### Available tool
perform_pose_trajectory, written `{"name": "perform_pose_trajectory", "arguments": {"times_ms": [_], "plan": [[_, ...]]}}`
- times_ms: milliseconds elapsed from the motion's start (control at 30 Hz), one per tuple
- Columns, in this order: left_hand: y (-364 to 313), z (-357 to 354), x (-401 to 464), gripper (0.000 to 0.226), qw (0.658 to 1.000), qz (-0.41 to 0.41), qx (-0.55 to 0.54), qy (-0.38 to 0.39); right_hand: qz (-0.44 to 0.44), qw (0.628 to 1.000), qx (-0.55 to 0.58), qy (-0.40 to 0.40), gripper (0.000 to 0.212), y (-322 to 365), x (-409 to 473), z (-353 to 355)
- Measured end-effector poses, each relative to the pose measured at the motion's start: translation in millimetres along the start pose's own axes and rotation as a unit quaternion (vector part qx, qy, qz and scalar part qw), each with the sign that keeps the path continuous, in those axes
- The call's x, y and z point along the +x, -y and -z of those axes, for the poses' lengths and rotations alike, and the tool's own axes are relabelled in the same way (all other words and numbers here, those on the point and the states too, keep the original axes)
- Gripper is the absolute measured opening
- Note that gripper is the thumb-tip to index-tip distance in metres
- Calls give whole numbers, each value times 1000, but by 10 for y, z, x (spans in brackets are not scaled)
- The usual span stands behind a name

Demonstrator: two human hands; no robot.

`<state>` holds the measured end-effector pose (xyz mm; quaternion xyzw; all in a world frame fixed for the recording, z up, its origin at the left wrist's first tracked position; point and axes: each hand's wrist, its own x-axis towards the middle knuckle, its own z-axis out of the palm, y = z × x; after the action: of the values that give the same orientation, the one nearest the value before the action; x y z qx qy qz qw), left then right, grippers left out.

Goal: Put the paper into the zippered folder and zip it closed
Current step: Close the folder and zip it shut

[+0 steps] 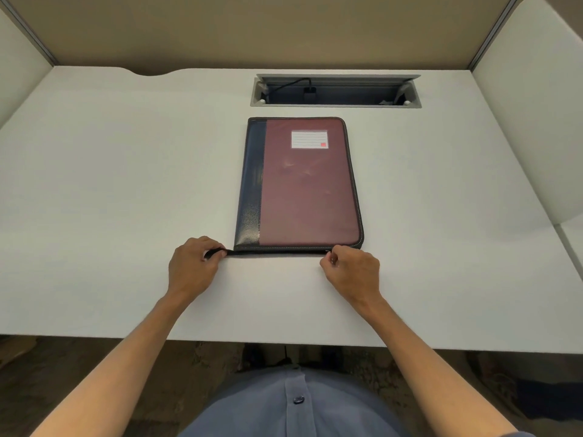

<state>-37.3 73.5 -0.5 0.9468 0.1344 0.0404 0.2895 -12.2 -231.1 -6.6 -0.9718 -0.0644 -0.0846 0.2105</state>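
Just past the fingertips, flat on the table (126, 184): zippered folder (303, 184), closed, paper out of sight. Left hand (192, 266) fingers curled round the black zipper tail (220, 252); right hand (350, 269) pinching near the corner, probably the pull. Looks stiffish, padded, light. Best held by tail and pull.

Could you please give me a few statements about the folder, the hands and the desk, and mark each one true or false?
1. The zippered folder lies flat with its cover shut. True.
2. The left hand pinches a black strap at the folder's near left corner. True.
3. The right hand rests on the white label. False: it is at the folder's near right corner.
4. A loose paper lies beside the folder. False: none shows.
5. The cable tray is closed. False: open.
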Motion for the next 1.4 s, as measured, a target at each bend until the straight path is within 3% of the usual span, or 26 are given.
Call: {"name": "perform_pose_trajectory", "arguments": {"times_ms": [267, 400, 500, 600, 700, 833, 1133, 1400], "plan": [[-18, -68, 7, 10, 1000, 9, -3, -24, -18, 1000, -11, -16, 28, -432, -22, 200], [-94, -83, 14, 8, 998, -24, 26, -46, -17, 1000, 8, -20, 28, -471, -40, 206], [-291, -198, -38, 50, 987, -77, 97, -99, 1, 1000, 11, -28, 26, -504, -83, 204], [-610, -450, -59, 75, 960, -229, 150, -62, 2, 999, 12, -31, 20, -511, -105, 181], [-1001, -790, 0, 72, 913, -367, 180, 6, -7, 999, 6, -34, 17, -478, -98, 173], [-1419, -1128, 92, 64, 860, -448, 235, 73, -3, 999, -9, -36, 16, -470, -86, 198], [-1535, -1201, 103, 46, 832, -502, 237, 0, 41, 997, -15, -69, 21, -571, -68, 232], [-1620, -1215, 30, 34, 838, -506, 200, -38, 65, 991, -64, -99, 20, -782, 191, 265]]}}
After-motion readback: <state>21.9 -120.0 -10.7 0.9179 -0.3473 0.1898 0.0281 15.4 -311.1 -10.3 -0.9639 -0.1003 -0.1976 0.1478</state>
